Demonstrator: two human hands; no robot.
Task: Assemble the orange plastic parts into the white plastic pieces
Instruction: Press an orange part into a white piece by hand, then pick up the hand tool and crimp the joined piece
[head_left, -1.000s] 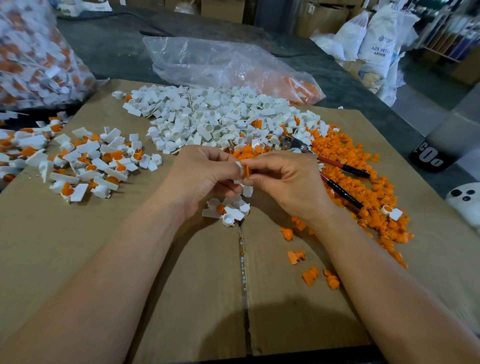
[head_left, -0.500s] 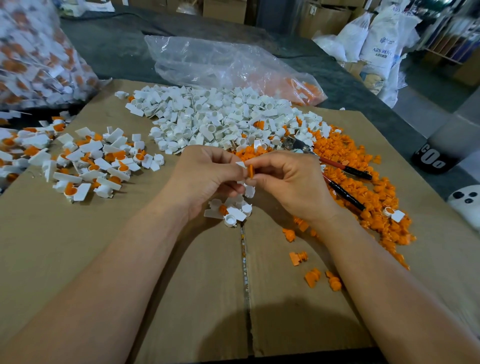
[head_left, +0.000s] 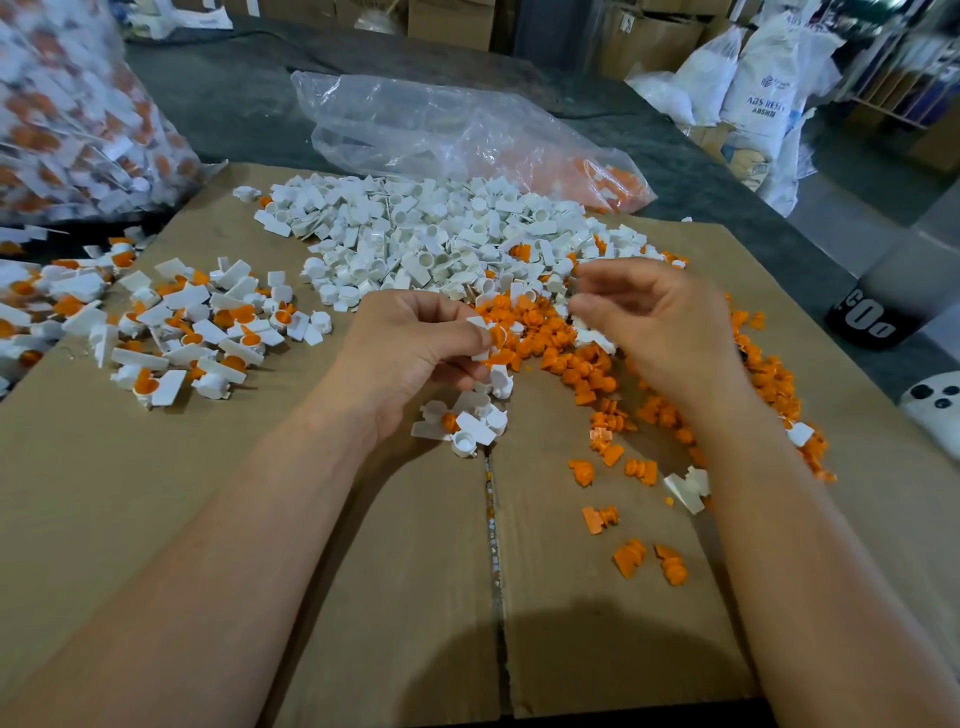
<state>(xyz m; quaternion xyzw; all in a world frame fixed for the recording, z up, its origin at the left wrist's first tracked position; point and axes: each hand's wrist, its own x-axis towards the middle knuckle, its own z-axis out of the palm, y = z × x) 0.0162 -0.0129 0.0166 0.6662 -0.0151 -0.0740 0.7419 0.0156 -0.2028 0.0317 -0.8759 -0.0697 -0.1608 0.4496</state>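
Observation:
My left hand pinches a white plastic piece with an orange part seated in it, above the middle of the cardboard. My right hand hovers to the right over the heap of loose orange parts, blurred, fingers loosely curled; I see nothing in it. A big heap of white pieces lies behind both hands. A few white pieces sit just below my left hand. Joined white-and-orange pieces are spread at the left.
The cardboard sheet covers the table. A clear plastic bag lies behind the heaps, and a full bag of joined pieces stands far left. Stray orange parts lie front right. A black-and-white object sits at the right edge.
The hands were together, pressing an orange part into a white piece. Now my right hand has pulled away up and to the right; the left keeps the joined piece.

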